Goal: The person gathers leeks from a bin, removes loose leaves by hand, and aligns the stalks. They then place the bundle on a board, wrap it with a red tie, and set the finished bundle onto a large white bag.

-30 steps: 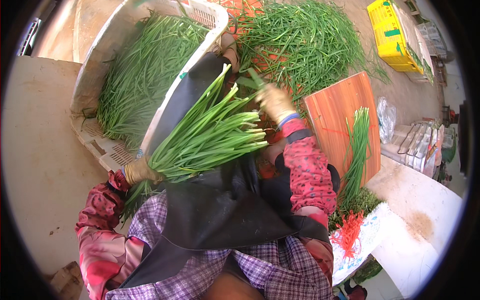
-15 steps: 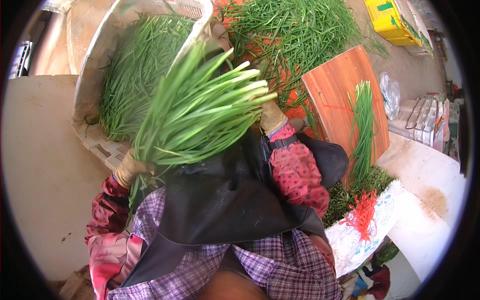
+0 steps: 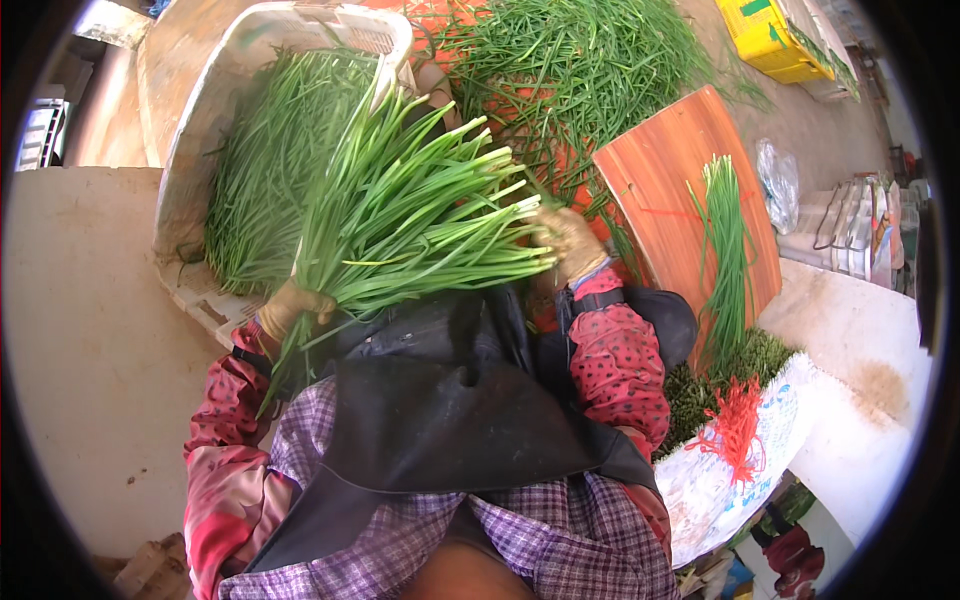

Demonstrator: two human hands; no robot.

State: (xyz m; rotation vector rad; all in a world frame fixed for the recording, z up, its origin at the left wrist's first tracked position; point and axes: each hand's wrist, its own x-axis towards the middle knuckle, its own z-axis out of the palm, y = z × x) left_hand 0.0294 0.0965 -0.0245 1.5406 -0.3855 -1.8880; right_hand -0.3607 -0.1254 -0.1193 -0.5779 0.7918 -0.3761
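Observation:
A large loose bunch of green chives [image 3: 400, 220] lies fanned out above my lap. My gloved left hand [image 3: 297, 305] is closed round its leafy end, with leaf tips hanging below the fist. The pale stem ends point right. Right at those ends is my gloved right hand [image 3: 570, 245], fingers curled in a pinch. A faint blurred strand shows by its fingertips; what they hold is unclear. Behind the bunch, a white plastic crate [image 3: 180, 160] holds more chives. On a wood-grain board [image 3: 650, 170] at the right rests a neat bundle of chives [image 3: 728, 250].
A loose heap of chives [image 3: 590, 50] covers an orange sheet [image 3: 440, 20] at the far side. Red ties [image 3: 735, 430] lie on a white sack [image 3: 700, 500] to the right. A yellow crate [image 3: 770, 45] stands at the far right, near a clear plastic bag [image 3: 778, 185].
My right hand has moved right and slightly down, away from the middle stems. The bunch has spread, and my left hand has shifted a little right and up with it.

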